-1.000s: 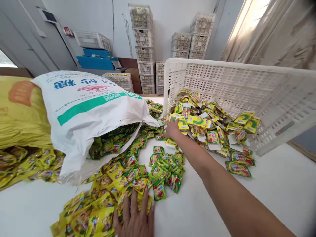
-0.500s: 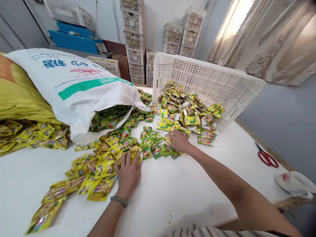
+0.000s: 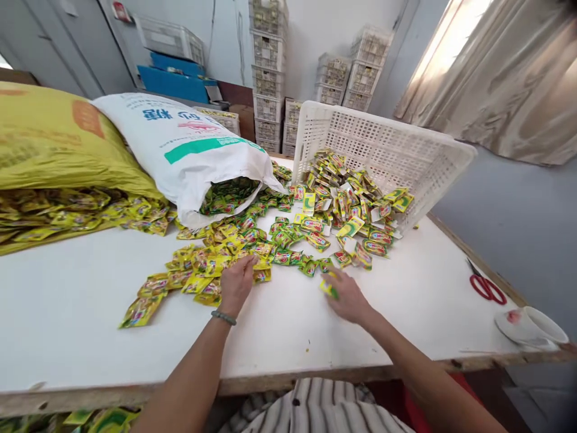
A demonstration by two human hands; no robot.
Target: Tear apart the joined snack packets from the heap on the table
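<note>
My left hand, with a beaded bracelet at its wrist, is closed at the right edge of a pile of yellow packets; what its fingers hold, if anything, is hidden. My right hand grips a small yellow-green box over the white table. Green packets lie between the yellow pile and a heap of small yellow boxes. That heap spills from a white perforated crate tipped on its side.
A white sack of green packets and a yellow sack lie at the left. Red scissors and a white dish sit at the right edge. Crates stand stacked behind.
The view has shifted back and left. My right hand has pulled toward me from the heap with a small box. My left hand has closed from spread fingers.
</note>
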